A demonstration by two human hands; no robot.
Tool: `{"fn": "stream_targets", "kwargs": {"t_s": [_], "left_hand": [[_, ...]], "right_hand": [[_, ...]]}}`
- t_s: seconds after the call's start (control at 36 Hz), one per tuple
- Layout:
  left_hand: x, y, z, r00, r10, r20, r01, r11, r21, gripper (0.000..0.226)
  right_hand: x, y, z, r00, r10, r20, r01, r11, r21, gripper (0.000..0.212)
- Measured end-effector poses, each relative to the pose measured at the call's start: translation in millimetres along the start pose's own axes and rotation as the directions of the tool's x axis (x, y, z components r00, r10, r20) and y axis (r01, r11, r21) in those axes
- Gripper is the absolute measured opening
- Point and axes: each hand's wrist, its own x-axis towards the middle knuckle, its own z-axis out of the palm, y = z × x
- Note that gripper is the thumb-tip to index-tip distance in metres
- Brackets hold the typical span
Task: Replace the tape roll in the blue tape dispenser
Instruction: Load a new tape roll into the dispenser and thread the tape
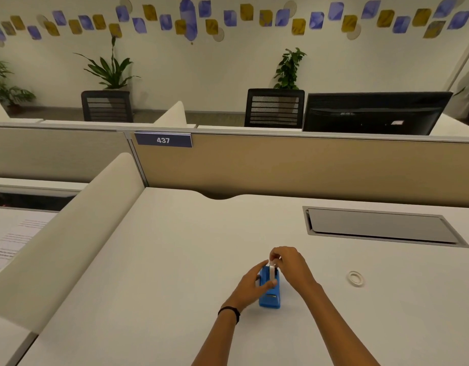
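Head view, looking down at two hands meeting at about 6 o'clock on the pale desk [175,260]. Right hand [288,262] closed in a pinch over the top edge of a white tape roll [273,272], fingertips bunched at the roll's 12 o'clock. Left hand [250,285] wrapped around the left flank of the blue tape dispenser [269,291], thumb pressed across toward the roll, a dark band on that wrist. Roll standing upright in the dispenser's cradle, seemingly partway seated (whether going in or coming out, not clear from this alone). Dispenser resting on the desk, cutter end pointing toward 6 o'clock.

Advice for the step, as a judgement: keep the left grip firm and low so the body cannot tip, hold the roll square to the slot, and guide the hub straight down along the side grooves rather than forcing one side first. Worth checking the tape's free end faces the cutter.

Out at 3 o'clock from the hands, well apart, a thin whitish ring [355,278] lying flat, probably the other roll or a spent core; too small to say which. Farther toward 1 o'clock, a grey cable flap [381,225] set into the desk.

Hidden: the hub, the cradle slots and the roll's lower half, all behind fingers and blue plastic. Forearms cut off at the bottom edge.
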Motion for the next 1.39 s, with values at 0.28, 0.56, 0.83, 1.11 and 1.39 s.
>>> {"fn": "stream_targets", "kwargs": {"t_s": [0.28,0.56,0.83,1.11,1.39], "left_hand": [[9.6,9.3,-0.4,0.996,0.075,-0.057,-0.073,0.997,0.038,0.053],[14.9,3.5,-1.9,0.988,0.073,-0.133,-0.068,0.997,0.046,0.049],[18.3,0.2,-0.5,0.987,0.081,-0.139,-0.063,0.99,0.125,0.055],[20.4,-11.0,6.4,0.979,0.099,-0.179,-0.074,0.987,0.143,0.055],[16.5,-14.7,6.8,0.984,0.123,-0.129,-0.115,0.991,0.072,0.059]], "right_hand": [[4.4,-1.0,1.2,1.0,-0.008,0.011,0.008,1.0,0.021,0.021],[8.9,-4.5,4.7,0.999,-0.028,0.046,0.029,0.999,-0.034,0.018],[8.4,9.4,11.3,0.999,-0.012,0.03,0.011,1.0,0.029,0.013],[8.3,15.7,18.0,1.0,-0.015,0.024,0.014,0.999,0.038,0.011],[0.5,18.4,24.7,1.0,0.001,-0.005,-0.001,0.999,0.038,0.013]]}}
